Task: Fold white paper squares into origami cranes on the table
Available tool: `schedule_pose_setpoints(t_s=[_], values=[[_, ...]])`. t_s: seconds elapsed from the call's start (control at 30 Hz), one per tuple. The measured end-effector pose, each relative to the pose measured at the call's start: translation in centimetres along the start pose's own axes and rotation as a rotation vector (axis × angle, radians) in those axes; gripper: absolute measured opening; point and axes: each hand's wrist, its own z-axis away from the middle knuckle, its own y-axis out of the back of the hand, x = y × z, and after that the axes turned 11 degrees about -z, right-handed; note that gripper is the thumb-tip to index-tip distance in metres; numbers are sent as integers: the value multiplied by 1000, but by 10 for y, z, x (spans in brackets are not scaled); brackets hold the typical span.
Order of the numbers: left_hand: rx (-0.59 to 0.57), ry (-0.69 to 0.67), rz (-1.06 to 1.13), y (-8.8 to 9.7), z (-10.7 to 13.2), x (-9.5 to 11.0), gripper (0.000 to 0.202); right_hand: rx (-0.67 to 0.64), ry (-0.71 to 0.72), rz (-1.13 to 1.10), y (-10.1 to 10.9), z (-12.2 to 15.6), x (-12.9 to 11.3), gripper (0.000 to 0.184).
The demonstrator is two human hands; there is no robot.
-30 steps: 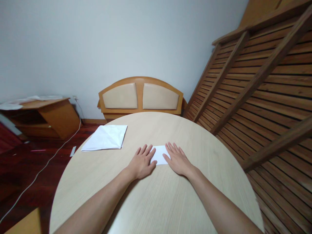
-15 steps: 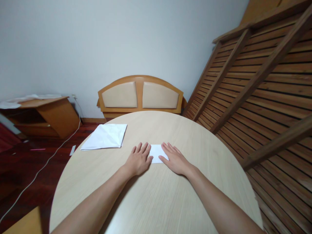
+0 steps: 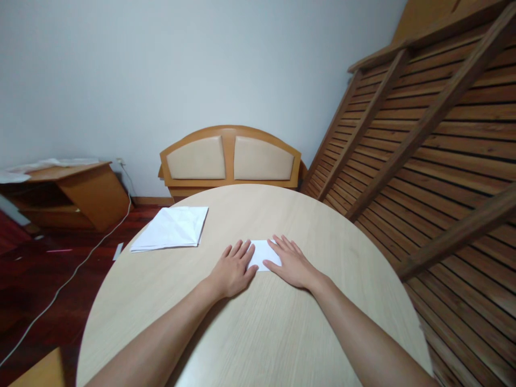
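Note:
A small white piece of paper (image 3: 261, 255) lies flat on the round pale wooden table (image 3: 250, 333), between my hands. My left hand (image 3: 235, 270) rests palm down over its left edge, fingers spread and thumb on the paper. From the other side, my right hand (image 3: 292, 263) lies flat across the right edge, its fingers also apart. Both side edges of the paper are hidden under the hands. Farther back on the left, a stack of larger white paper sheets (image 3: 169, 228), creased on top, lies near the table's rim.
A slatted wooden bed frame (image 3: 435, 145) leans along the right side. Behind the table stands a headboard (image 3: 229, 156) with cream panels. At the left are a low wooden cabinet (image 3: 97, 188) and a white cable (image 3: 76, 274) on the dark red floor.
My left hand has slid slightly to the right, farther onto the small paper. My right hand stays nearly in place. The whole view has shifted a little.

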Motion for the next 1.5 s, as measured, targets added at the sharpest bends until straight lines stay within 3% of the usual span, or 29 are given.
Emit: schedule_pose_setpoints(t_s=[0.23, 0.47, 0.63, 0.73, 0.83, 1.0, 1.17, 1.3, 1.5], values=[[-2, 27, 9, -1, -1, -3, 63, 114, -162, 7, 5, -2, 11, 68], [2, 18, 18, -1, 1, -3, 62, 132, -39, -76, 1, -2, 9, 63], [44, 34, 43, -3, 2, -3, 65, 255, 100, -159, 3, -5, 9, 45], [120, 35, 72, -2, 2, -3, 74, 322, 166, -223, 5, -6, 5, 24], [267, 23, 105, 4, 0, -3, 80, 368, 236, -261, 10, -4, -3, 17], [509, 30, 239, 15, -2, -9, 62, 398, 414, -246, 23, 2, -14, 13], [540, 110, 389, 20, -4, -13, 23, 370, 447, -324, 27, 6, -17, 16], [576, 187, 544, 24, -3, -13, 21, 352, 426, -319, 26, 7, -19, 14], [677, 261, 674, 27, -2, -14, 20, 501, 402, -379, 29, 8, -17, 20]])
